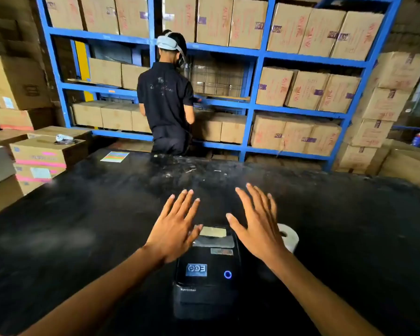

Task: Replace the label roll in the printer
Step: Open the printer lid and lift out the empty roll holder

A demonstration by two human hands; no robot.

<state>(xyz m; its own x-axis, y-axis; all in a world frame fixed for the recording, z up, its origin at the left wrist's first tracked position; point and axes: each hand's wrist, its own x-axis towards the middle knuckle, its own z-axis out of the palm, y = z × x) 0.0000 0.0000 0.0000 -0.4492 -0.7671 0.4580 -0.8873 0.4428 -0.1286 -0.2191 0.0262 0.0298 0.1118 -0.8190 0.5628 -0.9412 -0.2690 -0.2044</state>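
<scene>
A black label printer (205,277) sits closed on the black table (83,226) right in front of me, a blue ring light lit on its lid. A white label roll (289,237) stands on the table just right of the printer, partly hidden by my right hand. My left hand (174,229) hovers over the printer's far left corner, palm down, fingers spread. My right hand (257,224) hovers over the far right corner, also spread and empty. A strip of label shows at the printer's far end between my hands.
A person in a dark shirt (166,103) stands beyond the table, facing blue shelving (252,76) full of cardboard boxes. Stacked boxes (41,154) stand at the left and right. A coloured sheet (114,156) lies at the table's far edge.
</scene>
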